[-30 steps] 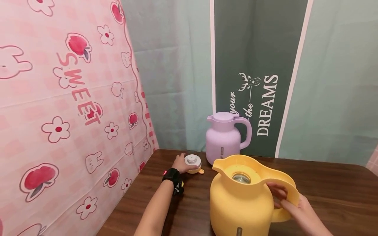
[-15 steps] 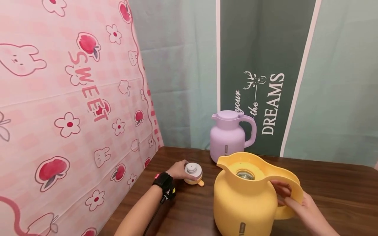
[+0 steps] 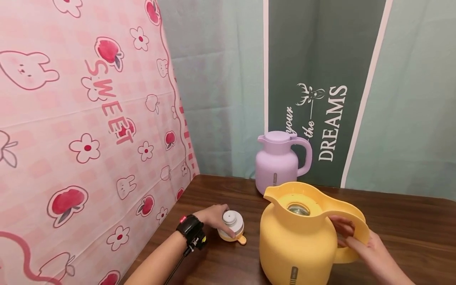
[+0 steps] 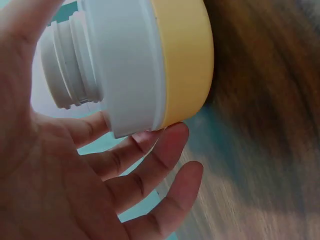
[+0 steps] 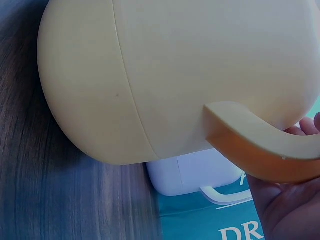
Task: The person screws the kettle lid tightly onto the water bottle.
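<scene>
My left hand (image 3: 215,219) holds a white-and-yellow jug lid (image 3: 234,222) between thumb and fingers. The lid is upside down: its white threaded plug (image 4: 70,60) points up, and its yellow top (image 4: 187,60) faces the wooden table. Whether it touches the wood, I cannot tell. Over at the right, my right hand (image 3: 360,245) grips the handle (image 3: 361,225) of a yellow thermos jug (image 3: 297,241). This jug is upright and uncovered, with a round silvery opening (image 3: 298,209) showing inside its collar. The handle hides part of my right fingers.
Behind the yellow jug stands a purple thermos jug (image 3: 277,170) with its lid on, close to the green curtain (image 3: 313,51). A pink patterned cloth (image 3: 89,178) hangs along the left side. The dark wooden table (image 3: 399,221) extends beneath everything.
My left hand has brought the lid from near the purple jug toward me, to the left of the yellow jug. My right hand keeps its grip on the handle. The head view has shifted slightly.
</scene>
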Tool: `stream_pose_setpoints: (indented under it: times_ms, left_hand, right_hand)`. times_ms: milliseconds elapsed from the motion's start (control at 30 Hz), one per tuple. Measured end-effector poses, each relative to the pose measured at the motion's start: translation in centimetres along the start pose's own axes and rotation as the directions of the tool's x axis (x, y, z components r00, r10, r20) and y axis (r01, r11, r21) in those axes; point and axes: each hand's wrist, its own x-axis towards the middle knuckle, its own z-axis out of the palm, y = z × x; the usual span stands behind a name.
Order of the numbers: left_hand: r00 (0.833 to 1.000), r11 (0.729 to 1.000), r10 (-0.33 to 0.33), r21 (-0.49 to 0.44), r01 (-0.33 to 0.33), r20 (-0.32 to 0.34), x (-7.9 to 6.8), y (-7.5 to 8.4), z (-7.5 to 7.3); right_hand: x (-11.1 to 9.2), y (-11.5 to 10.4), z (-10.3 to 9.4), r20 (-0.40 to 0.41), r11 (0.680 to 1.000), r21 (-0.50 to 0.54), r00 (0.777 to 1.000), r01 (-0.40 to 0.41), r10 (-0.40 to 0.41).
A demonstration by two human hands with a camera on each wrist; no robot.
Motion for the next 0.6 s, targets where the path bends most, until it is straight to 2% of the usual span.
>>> stream_pose_setpoints:
  times_ms: [200, 267, 333, 500, 600]
  left_hand:
    - [0.997, 0.996, 0.077, 0.038, -0.077, 0.005, -1.2, 0.4, 0.3]
    - [0.995, 0.994, 0.099, 0.050, -0.098, -0.004, -1.5, 0.3, 0.3]
    - [0.993, 0.991, 0.119, 0.068, -0.118, -0.018, -1.7, 0.1, 0.3]
    - [0.985, 0.981, 0.133, 0.157, -0.116, -0.106, -2.1, 0.0, 0.2]
    - [0.970, 0.976, 0.148, 0.188, -0.112, -0.192, -2.6, 0.1, -0.2]
  right_hand:
    - [0.0, 0.0, 0.0, 0.008, 0.999, 0.032, 1.000, -0.001, 0.001]
    - [-0.1, -0.1, 0.0, 0.009, 0.999, 0.018, 1.000, -0.027, 0.027]
    - [-0.2, -0.3, -0.1, -0.006, 0.996, -0.038, 0.996, -0.085, 0.085]
    - [-0.6, -0.2, -0.7, -0.041, 0.956, -0.224, 0.981, -0.192, 0.188]
    - [-1.0, 0.0, -1.4, -0.057, 0.932, -0.233, 0.960, -0.278, 0.272]
